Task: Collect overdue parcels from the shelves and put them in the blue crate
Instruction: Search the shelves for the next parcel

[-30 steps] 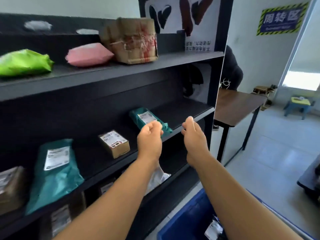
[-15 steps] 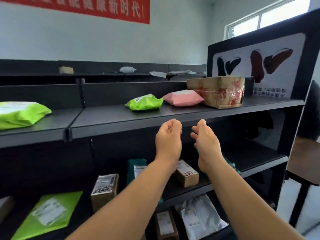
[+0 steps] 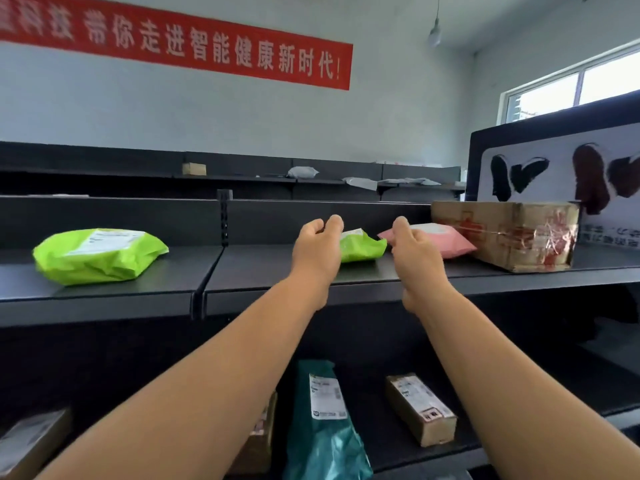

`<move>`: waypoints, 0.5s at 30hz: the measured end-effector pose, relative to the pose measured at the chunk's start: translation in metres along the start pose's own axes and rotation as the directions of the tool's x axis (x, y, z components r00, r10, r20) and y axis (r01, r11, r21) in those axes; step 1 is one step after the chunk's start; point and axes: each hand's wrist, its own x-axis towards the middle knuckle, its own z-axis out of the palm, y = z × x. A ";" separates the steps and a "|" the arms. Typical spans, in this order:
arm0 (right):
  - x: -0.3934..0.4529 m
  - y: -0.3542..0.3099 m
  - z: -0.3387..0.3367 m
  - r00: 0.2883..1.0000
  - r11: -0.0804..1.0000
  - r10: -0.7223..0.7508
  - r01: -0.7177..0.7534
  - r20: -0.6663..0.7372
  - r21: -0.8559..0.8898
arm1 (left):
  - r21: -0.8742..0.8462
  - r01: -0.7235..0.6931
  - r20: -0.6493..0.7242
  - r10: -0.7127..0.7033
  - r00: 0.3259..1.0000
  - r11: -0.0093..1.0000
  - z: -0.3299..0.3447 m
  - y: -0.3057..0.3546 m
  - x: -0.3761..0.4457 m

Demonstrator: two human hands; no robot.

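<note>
Fingers (image 3: pixel 334 225) loosely curled, empty, small green parcel (image 3: pixel 362 244) just behind, pink parcel (image 3: pixel 446 242) beside

Both arms reach over the upper shelf (image 3: pixel 263 271): the left hand (image 3: pixel 317 252) is in front of a small green parcel (image 3: pixel 362 245), the right hand (image 3: pixel 415 254) in front of a pink parcel (image 3: pixel 446 239), fingers loosely curled.

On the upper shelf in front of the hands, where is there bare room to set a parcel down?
Bare shelf lies between the large green mailer and the small green mailer, running to the front edge. To the right it is crowded: the small green mailer, the pink mailer and the taped carton sit close together.
</note>
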 end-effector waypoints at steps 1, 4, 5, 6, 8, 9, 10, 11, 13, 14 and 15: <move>0.012 -0.001 0.000 1.000 1.000 -0.004 0.004 0.016 -0.013 | 0.017 0.025 0.003 -0.025 1.000 1.000 0.001 0.000 0.009; 0.048 0.000 0.000 0.999 0.999 0.010 -0.007 0.048 -0.048 | 0.061 0.082 -0.007 -0.082 0.997 0.995 0.004 0.000 0.037; 0.061 0.002 0.001 0.998 0.998 0.024 -0.020 0.056 -0.063 | 0.078 0.103 -0.025 -0.102 0.994 0.992 0.006 0.000 0.046; 0.074 0.005 0.002 0.997 0.996 0.037 -0.031 0.064 -0.086 | 0.093 0.123 -0.048 -0.119 0.992 0.988 0.007 -0.002 0.055; 0.102 0.013 0.007 0.995 0.987 0.054 -0.040 0.084 -0.158 | 0.122 0.156 -0.082 -0.147 0.986 0.980 0.011 -0.006 0.072; 0.115 0.016 0.010 0.992 0.980 0.072 -0.052 0.099 -0.191 | 0.138 0.173 -0.096 -0.161 0.982 0.975 0.013 -0.008 0.080; 0.126 0.019 0.013 0.989 0.974 0.094 -0.067 0.118 -0.216 | 0.153 0.185 -0.108 -0.169 0.980 0.971 0.016 -0.010 0.087; 0.136 0.022 0.016 0.983 0.967 0.122 -0.086 0.137 -0.239 | 0.174 0.202 -0.116 -0.184 0.976 0.964 0.019 -0.012 0.092; 0.153 0.028 0.020 0.972 0.949 0.155 -0.097 0.175 -0.300 | 0.225 0.220 -0.126 -0.195 0.973 0.949 0.028 -0.016 0.103; 0.161 0.032 0.021 0.968 0.937 0.161 -0.088 0.194 -0.337 | 0.246 0.228 -0.126 -0.202 0.971 0.942 0.032 -0.018 0.108; 0.167 0.036 0.022 0.964 0.926 0.165 -0.078 0.210 -0.369 | 0.268 0.246 -0.131 -0.218 0.967 0.931 0.035 -0.021 0.112</move>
